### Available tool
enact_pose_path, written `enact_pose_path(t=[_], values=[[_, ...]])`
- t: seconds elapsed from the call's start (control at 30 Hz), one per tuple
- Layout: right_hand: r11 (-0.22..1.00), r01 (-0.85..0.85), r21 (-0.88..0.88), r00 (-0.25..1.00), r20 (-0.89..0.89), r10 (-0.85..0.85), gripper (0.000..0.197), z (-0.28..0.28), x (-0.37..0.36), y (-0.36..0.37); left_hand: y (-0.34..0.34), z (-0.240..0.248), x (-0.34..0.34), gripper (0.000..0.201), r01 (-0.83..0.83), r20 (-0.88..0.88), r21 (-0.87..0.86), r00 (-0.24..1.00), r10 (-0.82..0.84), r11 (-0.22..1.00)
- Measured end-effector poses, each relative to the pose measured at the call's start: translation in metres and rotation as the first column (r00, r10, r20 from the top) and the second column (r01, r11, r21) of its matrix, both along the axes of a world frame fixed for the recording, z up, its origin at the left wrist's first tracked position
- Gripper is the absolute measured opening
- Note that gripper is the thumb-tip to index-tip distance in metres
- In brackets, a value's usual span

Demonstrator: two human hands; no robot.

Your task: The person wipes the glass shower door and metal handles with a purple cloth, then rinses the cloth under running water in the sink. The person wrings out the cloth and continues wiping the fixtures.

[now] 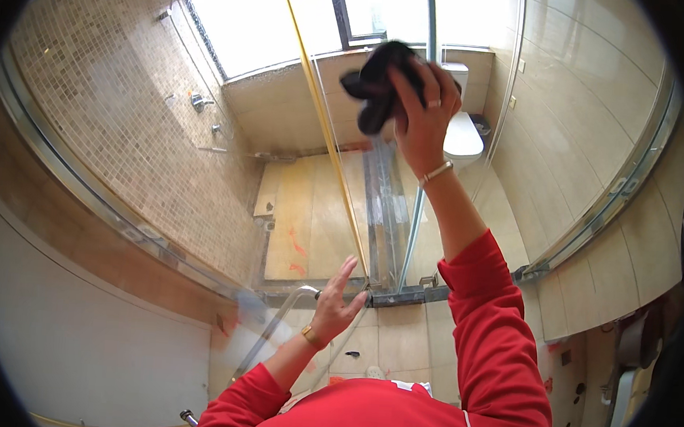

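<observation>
My right hand [426, 116] is raised high, its fingers closed on a bunched black cloth [377, 85]. It is slightly smeared by motion, and loose folds hang left of the fingers. Behind the cloth are the glass panels and the bright window; whether the cloth touches glass I cannot tell. Lower down, my left hand [337, 310] holds nothing, its fingers stretched out and thumb apart. It is near the foot of a gold-coloured upright frame [328, 125] and beside a curved metal handle [279, 320]. Contact between this hand and the glass cannot be made out.
Behind the glass lies a shower area with a mosaic wall [113, 78] and mixer tap [201, 102]. A white toilet [464, 136] stands beyond at the right. A dark sill [407, 299] crosses the floor ahead of me. Metal-framed glass runs along both sides.
</observation>
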State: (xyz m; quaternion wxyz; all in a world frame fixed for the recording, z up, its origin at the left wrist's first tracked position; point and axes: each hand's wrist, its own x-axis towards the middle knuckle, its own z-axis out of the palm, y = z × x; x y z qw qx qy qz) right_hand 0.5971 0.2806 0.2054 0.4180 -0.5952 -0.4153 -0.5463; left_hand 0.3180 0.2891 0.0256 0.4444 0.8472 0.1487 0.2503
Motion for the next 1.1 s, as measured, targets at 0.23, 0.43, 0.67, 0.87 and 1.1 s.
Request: enact_pose_path(t=[0.23,0.43,0.67,0.87,1.1], values=[[0.874,0.054,-0.482,0.994,0.113,0.001,0.052,-0.098,-0.033,0.008,0.026,0.038,0.081,0.079,0.032,0.175,0.221,0.982,-0.072,0.975],[0.709,-0.119,-0.695,0.976,0.051,0.213,0.049,-0.117,-0.033,-0.02,0.046,0.016,0.106,0.059,-0.028,0.276,0.263,0.96,-0.048,0.964],[0.83,-0.104,-0.548,0.943,0.211,0.258,0.037,-0.054,-0.015,-0.026,0.044,0.058,0.119,0.085,-0.14,0.275,0.355,0.961,0.04,0.924],[0.954,0.007,-0.299,0.948,0.307,0.089,0.041,0.041,-0.023,-0.007,0.065,0.15,0.142,0.083,-0.321,0.508,0.521,0.861,0.016,0.791],[0.999,-0.051,0.006,0.927,0.372,0.045,0.034,0.165,0.0,0.013,0.081,0.313,0.187,0.074,-0.707,0.798,0.516,0.602,0.029,0.485]])
